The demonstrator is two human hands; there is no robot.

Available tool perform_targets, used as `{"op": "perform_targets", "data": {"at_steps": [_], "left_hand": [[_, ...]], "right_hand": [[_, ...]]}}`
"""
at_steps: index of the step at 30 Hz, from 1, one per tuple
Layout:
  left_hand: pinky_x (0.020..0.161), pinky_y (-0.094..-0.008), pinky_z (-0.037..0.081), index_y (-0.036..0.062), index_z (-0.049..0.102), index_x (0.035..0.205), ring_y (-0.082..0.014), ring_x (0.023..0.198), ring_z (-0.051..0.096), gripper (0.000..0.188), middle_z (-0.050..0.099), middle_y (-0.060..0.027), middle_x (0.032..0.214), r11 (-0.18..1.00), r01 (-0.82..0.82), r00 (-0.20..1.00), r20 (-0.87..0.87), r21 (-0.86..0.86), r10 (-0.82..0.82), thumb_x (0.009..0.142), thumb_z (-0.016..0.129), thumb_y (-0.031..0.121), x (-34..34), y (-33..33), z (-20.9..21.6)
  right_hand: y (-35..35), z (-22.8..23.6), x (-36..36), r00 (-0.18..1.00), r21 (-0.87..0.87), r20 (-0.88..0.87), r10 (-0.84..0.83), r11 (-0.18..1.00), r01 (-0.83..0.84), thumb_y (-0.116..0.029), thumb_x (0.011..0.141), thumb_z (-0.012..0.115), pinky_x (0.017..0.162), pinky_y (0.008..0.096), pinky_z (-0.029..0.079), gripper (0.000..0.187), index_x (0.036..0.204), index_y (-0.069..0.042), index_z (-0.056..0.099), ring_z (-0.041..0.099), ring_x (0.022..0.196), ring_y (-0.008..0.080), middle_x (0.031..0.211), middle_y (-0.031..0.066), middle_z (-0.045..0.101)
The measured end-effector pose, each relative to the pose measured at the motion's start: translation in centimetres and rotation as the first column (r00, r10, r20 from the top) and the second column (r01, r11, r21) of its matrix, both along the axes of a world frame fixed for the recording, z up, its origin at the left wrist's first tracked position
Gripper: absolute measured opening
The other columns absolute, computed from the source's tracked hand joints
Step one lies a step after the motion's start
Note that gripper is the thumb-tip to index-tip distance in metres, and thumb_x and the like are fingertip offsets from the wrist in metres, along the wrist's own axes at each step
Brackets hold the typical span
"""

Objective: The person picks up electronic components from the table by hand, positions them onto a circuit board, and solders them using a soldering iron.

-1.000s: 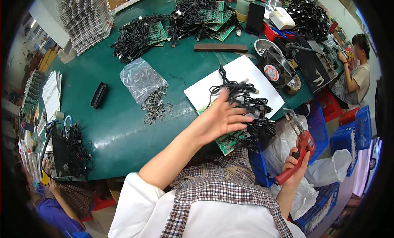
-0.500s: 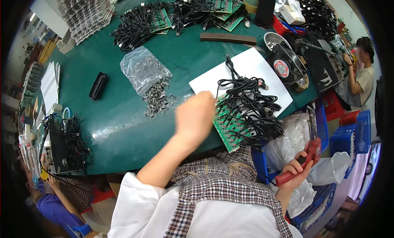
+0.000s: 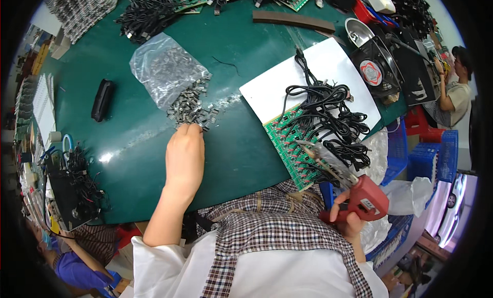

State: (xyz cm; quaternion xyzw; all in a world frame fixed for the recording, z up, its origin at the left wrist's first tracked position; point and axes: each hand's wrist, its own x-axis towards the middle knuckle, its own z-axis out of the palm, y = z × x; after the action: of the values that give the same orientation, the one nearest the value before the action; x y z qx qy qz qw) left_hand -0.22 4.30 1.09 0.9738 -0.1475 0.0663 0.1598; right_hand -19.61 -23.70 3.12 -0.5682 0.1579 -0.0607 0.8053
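My left hand reaches to the near edge of a pile of small metal connectors, fingers drawn together among them. Whatever lies between the fingertips is hidden. The connectors spill from a clear plastic bag. In my right hand is a red soldering gun, its tip pointing up and left over a green circuit board. Bundled black cables are attached to the board and lie across it. Beneath them is a white sheet.
A small fan and a metal bowl stand right of the sheet. A dark bar lies at the back. At left sits a black case. Blue crates are beside me at right; co-workers sit on both sides.
My left hand has moved left from the circuit board to the connector pile. The soldering gun has swung up, bringing its tip over the board. The whole view has shifted slightly.
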Motion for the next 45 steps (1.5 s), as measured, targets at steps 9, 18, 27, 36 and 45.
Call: {"op": "perform_targets", "data": {"at_steps": [9,18,27,36,45], "left_hand": [[0.067,-0.0223,0.051,-0.0063,0.058,0.091,-0.0128,0.071,0.061,0.012,0.061,-0.0084,0.080,0.212,-0.527,0.757,-0.568,-0.823,-0.323,0.079,0.057,-0.005,-0.8,-6.7,0.0],[0.069,-0.0196,0.047,-0.0040,0.054,0.100,-0.0065,0.075,0.054,0.023,0.055,-0.0035,0.080,0.195,-0.479,0.813,-0.516,-0.856,-0.270,0.078,0.052,-0.010,-1.2,-8.5,-1.6],[0.069,-0.0202,0.047,-0.0025,0.050,0.105,-0.0068,0.073,0.053,0.029,0.053,-0.0024,0.076,0.195,-0.463,0.803,-0.502,-0.865,-0.320,0.077,0.051,-0.012,-1.0,-8.3,-1.7],[0.069,-0.0202,0.046,-0.0019,0.048,0.108,-0.0065,0.073,0.052,0.032,0.052,-0.0021,0.076,0.177,-0.456,0.808,-0.489,-0.872,-0.329,0.078,0.050,-0.012,-1.0,-8.2,-1.8],[0.069,-0.0198,0.044,-0.0026,0.043,0.113,-0.0077,0.074,0.052,0.035,0.054,-0.0047,0.081,0.208,-0.429,0.813,-0.476,-0.879,-0.336,0.079,0.049,-0.010,-1.0,-8.2,-1.8]], "right_hand": [[1.4,1.2,2.9,0.969,-0.145,-0.171,0.178,0.968,-0.203,-0.039,0.078,0.064,0.060,0.0247,0.041,0.061,0.118,0.002,0.046,0.055,0.073,0.0148,0.102,0.0084,0.055],[1.2,0.2,3.6,0.944,-0.154,-0.251,0.215,0.954,-0.259,-0.038,0.076,0.065,0.051,0.0262,0.043,0.059,0.112,0.003,0.044,0.054,0.059,0.0175,0.097,0.0128,0.056],[1.3,0.1,3.5,0.923,-0.146,-0.338,0.183,0.959,-0.244,-0.044,0.074,0.064,0.051,0.0267,0.041,0.056,0.098,0.004,0.051,0.053,0.058,0.0167,0.081,0.0094,0.053],[1.2,-1.0,3.0,0.940,-0.059,-0.275,0.203,0.972,-0.228,-0.034,0.075,0.067,0.052,0.0291,0.042,0.059,0.113,0.004,0.041,0.051,0.059,0.0182,0.076,0.0081,0.051],[1.5,-0.8,3.4,0.946,-0.128,-0.284,0.159,0.971,-0.202,-0.039,0.074,0.067,0.049,0.0266,0.039,0.057,0.107,0.003,0.047,0.052,0.057,0.0165,0.077,0.0067,0.053]]}}
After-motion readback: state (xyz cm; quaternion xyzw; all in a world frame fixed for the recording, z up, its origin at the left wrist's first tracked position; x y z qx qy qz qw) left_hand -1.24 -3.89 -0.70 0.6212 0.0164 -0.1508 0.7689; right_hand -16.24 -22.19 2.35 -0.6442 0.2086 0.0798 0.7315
